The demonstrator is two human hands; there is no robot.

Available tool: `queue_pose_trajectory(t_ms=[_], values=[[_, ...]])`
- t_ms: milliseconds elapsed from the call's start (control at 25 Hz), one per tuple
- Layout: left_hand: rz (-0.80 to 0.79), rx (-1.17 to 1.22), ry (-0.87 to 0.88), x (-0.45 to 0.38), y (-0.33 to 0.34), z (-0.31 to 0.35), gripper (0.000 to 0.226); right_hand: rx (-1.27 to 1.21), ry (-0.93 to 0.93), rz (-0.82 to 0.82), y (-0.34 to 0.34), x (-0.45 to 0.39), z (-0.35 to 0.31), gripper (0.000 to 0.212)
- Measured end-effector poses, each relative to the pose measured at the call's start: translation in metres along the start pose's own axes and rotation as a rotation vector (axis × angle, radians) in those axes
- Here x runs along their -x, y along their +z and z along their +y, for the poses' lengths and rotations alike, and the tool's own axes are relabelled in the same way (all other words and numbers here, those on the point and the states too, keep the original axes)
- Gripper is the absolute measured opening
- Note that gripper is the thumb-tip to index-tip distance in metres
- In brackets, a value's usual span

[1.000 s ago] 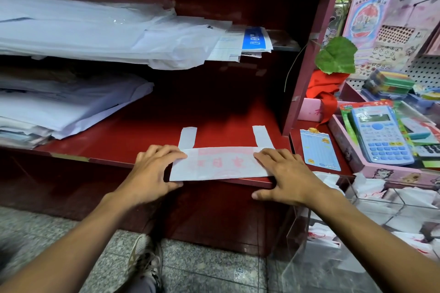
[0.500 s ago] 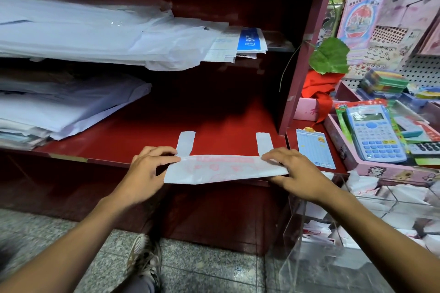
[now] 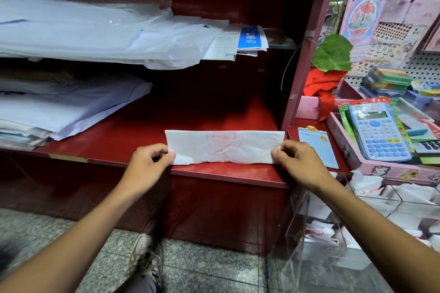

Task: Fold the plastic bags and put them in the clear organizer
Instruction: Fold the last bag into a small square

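Plastic bag (image 3: 223, 147), folded strip, centre frame on red shelf (image 3: 133, 143); left hand (image 3: 148, 164) and right hand (image 3: 297, 164) pinch its ends

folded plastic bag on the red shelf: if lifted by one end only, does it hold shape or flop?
Probably flops: the plastic bag is thin, wrinkled film, and the left hand and right hand each pinch an end. Likely very light. The fold may spring open, since nothing else pins it to the red shelf.
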State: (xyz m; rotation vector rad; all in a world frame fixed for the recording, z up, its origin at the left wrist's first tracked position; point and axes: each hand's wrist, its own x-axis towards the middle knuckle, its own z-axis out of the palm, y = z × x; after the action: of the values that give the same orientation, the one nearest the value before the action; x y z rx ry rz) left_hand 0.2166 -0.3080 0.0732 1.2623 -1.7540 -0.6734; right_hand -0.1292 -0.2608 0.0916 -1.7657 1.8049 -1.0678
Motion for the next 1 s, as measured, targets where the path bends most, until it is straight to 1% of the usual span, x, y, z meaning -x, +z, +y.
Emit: queue_pose_trajectory(t_ms=[80, 160, 240, 360, 400, 480, 520, 600, 640, 680, 720, 760, 800, 840, 880, 920, 960, 1000], values=[[0.028, -0.002, -0.039, -0.002, 0.002, 0.004, 0.005, -0.002, 0.029, 0.033, 0.004, -0.004, 0.000, 0.027], [0.063, -0.046, -0.104, -0.004, 0.007, 0.007, 0.015, 0.050, 0.038, 0.086, 0.008, -0.008, -0.001, 0.028], [0.109, -0.118, -0.133, -0.006, 0.011, 0.010, 0.022, 0.088, 0.046, 0.121, 0.012, -0.012, -0.002, 0.029], [0.087, -0.169, -0.107, -0.006, 0.012, 0.009, 0.017, 0.160, 0.089, 0.130, 0.017, -0.016, -0.001, 0.022], [0.078, -0.176, -0.099, -0.006, 0.011, 0.008, 0.019, 0.165, 0.111, 0.133, 0.018, -0.018, -0.002, 0.017], [0.067, -0.230, -0.045, -0.007, 0.011, 0.004, 0.031, 0.169, 0.146, 0.128, 0.017, -0.018, -0.003, 0.010], [0.034, -0.290, 0.013, -0.007, 0.012, 0.003, 0.041, 0.176, 0.153, 0.124, 0.017, -0.018, -0.003, 0.012], [-0.113, -0.421, 0.110, -0.004, 0.012, 0.000, 0.071, 0.202, 0.125, 0.159, 0.017, -0.017, -0.004, 0.016], [-0.196, -0.465, 0.136, -0.002, 0.011, -0.002, 0.084, 0.224, 0.064, 0.177, 0.017, -0.016, -0.003, 0.018], [-0.262, -0.501, 0.148, -0.001, 0.011, -0.004, 0.090, 0.266, -0.022, 0.161, 0.016, -0.015, -0.002, 0.024], [-0.305, -0.524, 0.158, 0.000, 0.009, -0.005, 0.091, 0.340, -0.109, 0.079, 0.014, -0.013, -0.001, 0.036], [-0.305, -0.533, 0.176, -0.001, 0.008, -0.007, 0.086, 0.440, -0.182, -0.049, 0.011, -0.010, -0.001, 0.052], [-0.273, -0.537, 0.201, -0.001, 0.006, -0.008, 0.076, 0.539, -0.234, -0.175, 0.008, -0.005, -0.003, 0.069], [-0.226, -0.521, 0.234, -0.001, 0.005, -0.008, 0.062, 0.632, -0.269, -0.275, 0.005, 0.000, -0.002, 0.079], [-0.179, -0.492, 0.268, -0.001, 0.005, -0.008, 0.047, 0.706, -0.288, -0.335, 0.002, 0.002, -0.002, 0.083], [-0.145, -0.450, 0.300, 0.000, 0.005, -0.008, 0.033, 0.753, -0.300, -0.370, -0.001, 0.002, -0.001, 0.080], [-0.128, -0.398, 0.309, 0.001, 0.006, -0.005, 0.025, 0.751, -0.314, -0.393, -0.006, 0.002, -0.001, 0.071], [-0.126, -0.330, 0.290, 0.002, 0.007, -0.002, 0.022, 0.671, -0.328, -0.404, -0.011, 0.002, -0.001, 0.057]])
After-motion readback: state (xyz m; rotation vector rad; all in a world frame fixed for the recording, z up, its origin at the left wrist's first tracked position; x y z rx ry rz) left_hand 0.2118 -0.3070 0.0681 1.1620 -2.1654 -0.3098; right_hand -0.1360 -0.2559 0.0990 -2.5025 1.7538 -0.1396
